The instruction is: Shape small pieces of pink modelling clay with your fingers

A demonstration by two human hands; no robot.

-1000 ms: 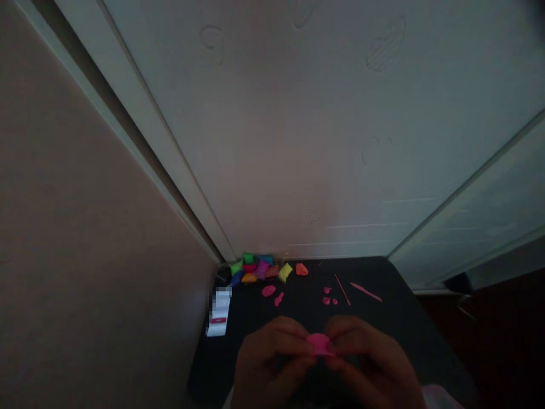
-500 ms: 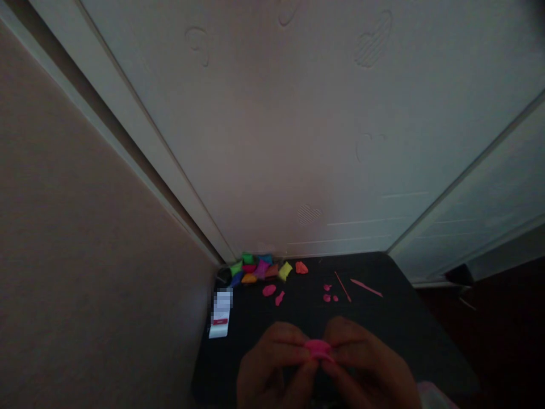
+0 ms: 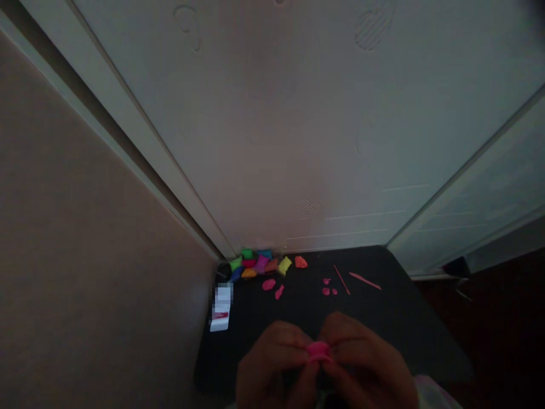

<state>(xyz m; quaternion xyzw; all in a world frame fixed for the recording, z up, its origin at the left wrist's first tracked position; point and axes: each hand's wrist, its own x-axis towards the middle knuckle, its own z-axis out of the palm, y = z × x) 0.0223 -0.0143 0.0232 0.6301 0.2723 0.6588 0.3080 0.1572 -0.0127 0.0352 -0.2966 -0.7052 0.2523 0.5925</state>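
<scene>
Both my hands meet low in the picture over a black table (image 3: 404, 318). My left hand (image 3: 268, 363) and my right hand (image 3: 366, 363) pinch one small pink lump of clay (image 3: 318, 350) between their fingertips. Beyond them on the table lie two pink clay pieces (image 3: 272, 287) and a few tiny pink bits (image 3: 328, 288). Two thin pink sticks (image 3: 353, 279) lie to the right of those bits.
A heap of small bright clay packets (image 3: 258, 264) sits at the table's far left corner, an orange lump (image 3: 301, 262) beside it. A white box (image 3: 221, 309) lies at the left edge. A pale wall rises right behind the table; the room is dim.
The pink lump looks pressed smaller and rounder between my fingertips. The view has tipped a little, so the table things sit slightly higher in the picture.
</scene>
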